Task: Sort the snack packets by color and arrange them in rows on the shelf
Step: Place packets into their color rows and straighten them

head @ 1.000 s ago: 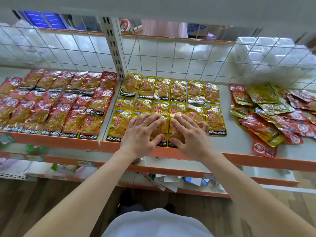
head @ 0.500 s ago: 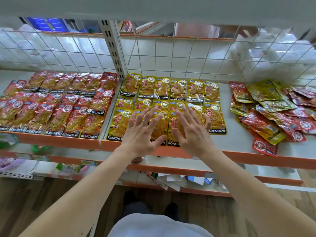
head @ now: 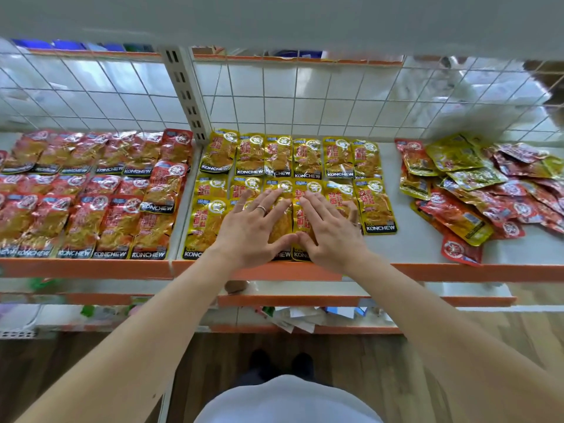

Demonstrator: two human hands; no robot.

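Note:
Yellow snack packets (head: 308,161) lie in rows on the middle part of the shelf (head: 406,271). Red packets (head: 100,190) fill rows on the left section. A mixed loose heap of red and yellow packets (head: 485,187) sits at the right. My left hand (head: 251,228) lies flat, fingers straight, pressing on the front yellow packets. My right hand (head: 331,230) lies flat beside it on the same front row, thumbs almost touching. The packets under my palms are mostly hidden.
A white wire grid (head: 305,99) backs the shelf, with a perforated upright post (head: 186,96) between the red and yellow sections. An upper shelf (head: 274,19) overhangs. Lower shelves (head: 305,300) hold papers. Bare shelf surface (head: 421,248) lies between the yellow rows and the heap.
Both hands stayed flat on the front yellow packets and slid slightly forward over them, fingers now reaching the middle row. The view shifted a little.

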